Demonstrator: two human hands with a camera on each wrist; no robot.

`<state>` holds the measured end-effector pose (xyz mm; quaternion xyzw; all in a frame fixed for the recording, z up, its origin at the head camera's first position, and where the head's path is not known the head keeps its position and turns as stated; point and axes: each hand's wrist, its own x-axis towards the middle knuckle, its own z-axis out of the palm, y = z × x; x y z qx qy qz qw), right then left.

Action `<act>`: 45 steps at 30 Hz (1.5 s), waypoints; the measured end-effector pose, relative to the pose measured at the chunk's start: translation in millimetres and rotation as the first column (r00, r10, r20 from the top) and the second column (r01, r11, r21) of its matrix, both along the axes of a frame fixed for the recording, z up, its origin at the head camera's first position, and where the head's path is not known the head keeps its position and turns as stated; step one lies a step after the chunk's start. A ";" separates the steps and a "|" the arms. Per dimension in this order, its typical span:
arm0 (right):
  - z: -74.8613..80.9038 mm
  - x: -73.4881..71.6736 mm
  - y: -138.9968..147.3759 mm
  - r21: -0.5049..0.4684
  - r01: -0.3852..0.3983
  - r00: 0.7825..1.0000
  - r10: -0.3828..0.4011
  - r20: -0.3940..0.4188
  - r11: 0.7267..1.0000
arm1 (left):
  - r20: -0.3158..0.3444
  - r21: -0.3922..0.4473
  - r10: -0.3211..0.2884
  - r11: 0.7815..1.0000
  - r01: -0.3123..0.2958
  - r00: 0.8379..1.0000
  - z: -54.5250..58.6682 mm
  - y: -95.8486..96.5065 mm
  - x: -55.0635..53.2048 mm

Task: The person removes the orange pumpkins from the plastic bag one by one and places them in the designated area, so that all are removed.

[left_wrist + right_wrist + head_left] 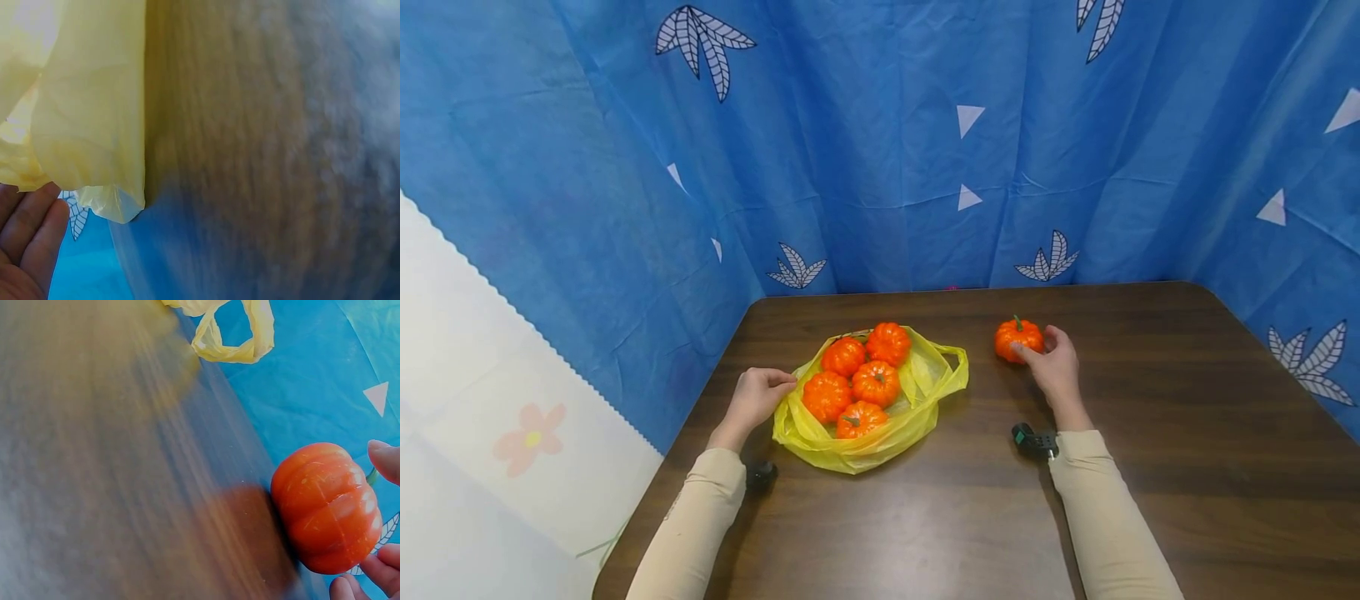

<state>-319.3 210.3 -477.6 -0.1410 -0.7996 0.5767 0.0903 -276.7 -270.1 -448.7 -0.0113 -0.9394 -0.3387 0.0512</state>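
Note:
A yellow plastic bag (904,433) lies spread with its mouth upward on the table, and several small orange pumpkins (876,383) sit inside it. At its left rim, my left hand (758,395) pinches the plastic between the fingertips. The left wrist view shows those fingers (39,228) against the edge of the bag (94,106); the thumb is hidden there. To the right of the bag, a single pumpkin (1017,339) with a green stem rests on the table. My right hand (1057,367) is spread around it, a gap showing between thumb and pumpkin (328,509) in the right wrist view.
The brown wooden table (940,525) has rounded far corners. Behind it hangs a blue curtain (887,150) with leaf and triangle prints. A pale cloth (497,400) with a flower hangs at the left. The bag's loose handle (957,367) points right.

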 end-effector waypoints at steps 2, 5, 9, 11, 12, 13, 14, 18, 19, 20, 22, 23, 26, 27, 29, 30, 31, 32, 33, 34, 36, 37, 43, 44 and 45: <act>0.7 0.4 0.4 -0.003 0.002 1.000 -0.002 -0.005 1.000 | 0.000 -0.001 -0.001 1.000 0.001 1.000 0.0 -0.2 0.2; 1.9 0.5 1.4 -0.004 0.009 1.000 -0.009 -0.016 1.000 | -0.005 -0.003 -0.006 1.000 0.006 1.000 0.3 0.1 0.6; 4.4 0.0 2.5 0.003 0.012 1.000 -0.012 -0.012 1.000 | -0.008 -0.004 -0.014 1.000 0.014 1.000 0.4 0.2 0.7; 5.3 -0.3 2.8 0.007 0.011 1.000 -0.011 -0.005 1.000 | -0.007 -0.002 -0.013 1.000 0.013 1.000 0.5 0.0 0.5; 5.4 -0.3 2.8 0.009 0.010 1.000 -0.010 -0.005 1.000 | -0.008 -0.003 -0.013 1.000 0.013 1.000 0.2 -0.2 0.4; 5.6 0.0 2.6 0.010 0.009 1.000 -0.009 -0.005 1.000 | -0.010 -0.003 -0.013 1.000 0.013 1.000 0.1 -0.3 0.4; 5.6 0.2 2.6 0.013 0.009 1.000 -0.009 -0.008 1.000 | -0.011 -0.003 -0.014 1.000 0.014 1.000 0.0 -0.5 0.4; 6.2 1.9 1.8 0.016 0.013 0.999 -0.013 -0.032 1.000 | -0.014 0.004 -0.013 1.000 0.013 1.000 -0.6 -0.6 0.3; 7.0 2.4 1.5 0.016 0.015 0.999 -0.015 -0.036 1.000 | -0.012 0.005 -0.013 1.000 0.013 1.000 -0.8 -0.6 0.2; 7.9 2.9 1.1 0.017 0.019 0.999 -0.018 -0.043 1.000 | -0.011 0.006 -0.011 1.000 0.011 1.000 -1.1 -0.6 0.0; 10.3 3.5 0.5 0.021 0.024 0.999 -0.023 -0.049 1.000 | -0.007 0.008 -0.008 1.000 0.008 1.000 -1.7 -0.6 -0.2; 11.8 3.6 0.3 0.022 0.026 0.998 -0.025 -0.049 0.999 | -0.005 0.007 -0.007 1.000 0.007 1.000 -1.8 -0.6 -0.2; 16.5 3.8 -0.7 0.023 0.032 0.998 -0.031 -0.046 0.999 | -0.003 0.008 -0.006 1.000 0.006 1.000 -2.2 -0.8 0.0; 18.2 3.7 -1.0 0.023 0.033 0.999 -0.032 -0.041 0.999 | -0.004 0.007 -0.007 1.000 0.007 1.000 -2.2 -0.8 0.2; 21.6 4.0 -2.0 0.031 0.033 0.999 -0.032 -0.034 0.999 | -0.007 0.005 -0.009 1.000 0.009 1.000 -1.9 -0.9 0.6; 23.6 4.3 -2.8 0.038 0.034 0.999 -0.032 -0.032 0.999 | -0.009 0.004 -0.009 1.000 0.009 1.000 -1.7 -0.9 0.8; 25.7 4.7 -3.7 0.047 0.034 0.999 -0.033 -0.032 0.998 | -0.010 0.003 -0.010 1.000 0.010 1.000 -1.4 -0.8 1.1; 27.5 5.1 -4.5 0.058 0.034 0.999 -0.032 -0.036 0.998 | -0.010 0.002 -0.009 1.000 0.009 1.000 -1.0 -0.7 1.2; 29.8 5.5 -5.5 0.069 0.033 0.999 -0.030 -0.042 0.997 | -0.010 0.001 -0.009 1.000 0.009 1.000 -0.6 -0.5 1.3; 32.0 5.9 -6.5 0.084 0.032 0.998 -0.027 -0.052 0.996 | -0.009 0.002 -0.007 1.000 0.007 1.000 -0.3 -0.4 1.3; 36.8 6.9 -8.9 0.099 0.027 0.996 -0.019 -0.084 0.995 | -0.006 0.002 -0.005 1.000 0.005 1.000 0.4 -0.1 1.1; 39.2 7.5 -10.3 0.105 0.023 0.995 -0.013 -0.101 0.994 | -0.004 0.004 -0.004 1.000 0.004 1.000 0.7 0.0 1.0; 50.6 10.6 -19.0 0.113 -0.013 0.990 0.029 -0.137 0.993 | 0.006 0.002 -0.002 1.000 0.002 1.000 0.6 0.1 0.5; 51.8 11.1 -20.5 0.116 -0.022 0.990 0.038 -0.134 0.993 | 0.007 0.001 -0.003 1.000 0.003 1.000 0.4 0.0 0.5; 52.7 11.4 -21.7 0.117 -0.031 0.990 0.046 -0.133 0.993 | 0.008 0.001 -0.004 1.000 0.004 1.000 0.1 -0.2 0.3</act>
